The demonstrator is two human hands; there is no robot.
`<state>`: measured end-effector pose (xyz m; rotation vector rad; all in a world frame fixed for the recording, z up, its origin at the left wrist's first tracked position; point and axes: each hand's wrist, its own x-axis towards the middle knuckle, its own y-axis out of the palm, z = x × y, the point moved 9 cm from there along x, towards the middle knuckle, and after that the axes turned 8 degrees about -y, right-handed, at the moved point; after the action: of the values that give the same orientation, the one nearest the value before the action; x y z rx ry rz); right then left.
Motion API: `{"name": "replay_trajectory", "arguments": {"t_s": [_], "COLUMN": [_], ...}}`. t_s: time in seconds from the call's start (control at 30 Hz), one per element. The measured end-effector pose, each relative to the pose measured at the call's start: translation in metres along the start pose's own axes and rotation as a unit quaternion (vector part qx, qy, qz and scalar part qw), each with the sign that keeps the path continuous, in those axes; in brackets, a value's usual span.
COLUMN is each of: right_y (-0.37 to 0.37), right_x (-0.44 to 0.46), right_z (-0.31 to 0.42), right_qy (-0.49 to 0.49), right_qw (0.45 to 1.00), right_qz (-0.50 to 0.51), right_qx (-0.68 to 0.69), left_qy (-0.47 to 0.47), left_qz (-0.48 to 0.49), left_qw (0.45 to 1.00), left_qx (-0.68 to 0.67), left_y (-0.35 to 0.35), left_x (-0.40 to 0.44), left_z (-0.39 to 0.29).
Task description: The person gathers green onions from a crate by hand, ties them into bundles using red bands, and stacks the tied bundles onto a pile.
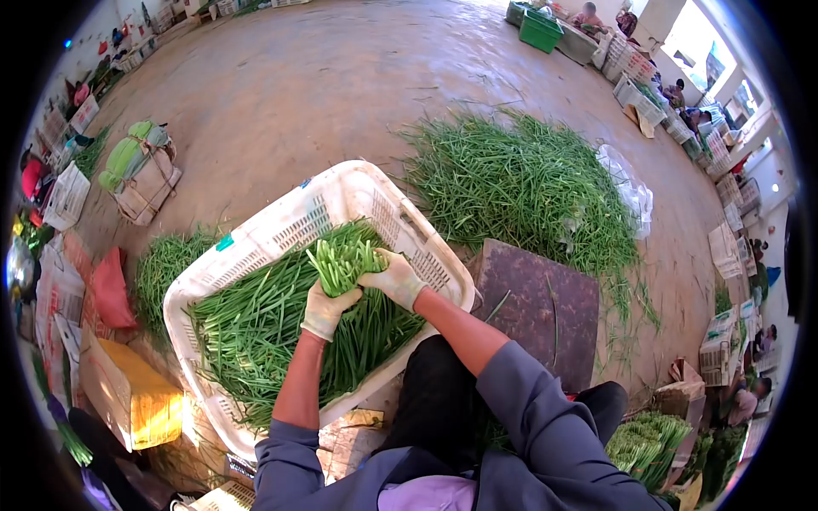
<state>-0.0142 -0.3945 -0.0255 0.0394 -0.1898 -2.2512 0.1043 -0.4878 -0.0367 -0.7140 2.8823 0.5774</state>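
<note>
Matt, perforated white plastic crate (256, 243).

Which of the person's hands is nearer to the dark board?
Right. The right hand grips the side of the green bunch facing the dark board; the left hand, its far side.

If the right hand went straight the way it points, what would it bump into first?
The bunch, which the right hand already touches. Past that, maybe the crate's far side, but I can't tell how high the hand is.

Loose stalks (528, 187) beyond board (538, 311); basket (256, 247) left.
</note>
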Motion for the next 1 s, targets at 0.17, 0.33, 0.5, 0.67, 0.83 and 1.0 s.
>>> {"name": "replay_trajectory", "arguments": {"t_s": [0.17,0.33,0.5,0.67,0.83,1.0], "right_y": [-0.031,-0.072,-0.163,-0.285,-0.344,-0.39], "right_x": [-0.011,-0.056,-0.114,-0.198,-0.306,-0.432], "right_z": [0.035,0.067,0.086,0.159,0.21,0.132], "right_qy": [0.004,-0.027,-0.106,-0.204,-0.272,-0.244], "right_qw": [0.998,0.986,0.924,0.858,0.813,0.72], "right_qz": [-0.055,-0.164,-0.327,-0.431,-0.466,-0.635], "right_qx": [-0.017,-0.021,0.169,0.19,0.217,0.142], "left_qy": [0.078,0.115,0.156,0.076,-0.094,-0.186], "left_qz": [-0.142,-0.172,-0.215,-0.177,0.068,0.125], "left_qw": [0.987,0.978,0.961,0.918,0.819,0.795], "left_qx": [-0.004,-0.004,0.069,0.347,0.562,0.563], "left_y": [-0.038,-0.051,-0.102,-0.052,0.031,0.044], "left_x": [0.003,0.007,0.023,0.046,0.098,0.085], "left_z": [-0.016,-0.013,-0.002,0.014,0.146,0.149]}}
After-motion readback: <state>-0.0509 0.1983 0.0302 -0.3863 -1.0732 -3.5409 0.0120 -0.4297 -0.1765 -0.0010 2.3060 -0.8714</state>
